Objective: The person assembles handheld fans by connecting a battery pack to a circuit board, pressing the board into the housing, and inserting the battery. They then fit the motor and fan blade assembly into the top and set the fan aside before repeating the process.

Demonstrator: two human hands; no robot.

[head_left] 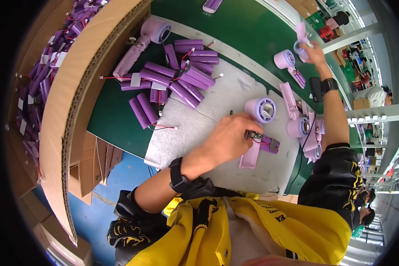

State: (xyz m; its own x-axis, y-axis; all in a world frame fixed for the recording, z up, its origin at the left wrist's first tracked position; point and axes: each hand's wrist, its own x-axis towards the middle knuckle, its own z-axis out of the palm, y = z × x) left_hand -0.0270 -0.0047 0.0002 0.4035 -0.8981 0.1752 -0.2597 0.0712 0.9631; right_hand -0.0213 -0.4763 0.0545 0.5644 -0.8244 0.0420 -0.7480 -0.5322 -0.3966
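Purple batteries crowd upper left, while left hand grips opened lilac housing mid-frame, right hand grips pinkish piece upper right.

From the left hand, bare white foam sheet gives passage at 12 o'clock, with open green table beyond. A lilac fan housing stands close at 2. Purple battery packs block 10 to 11, a cardboard box wall farther out at 9. More lilac housings crowd 3; gaps there are hard to judge.
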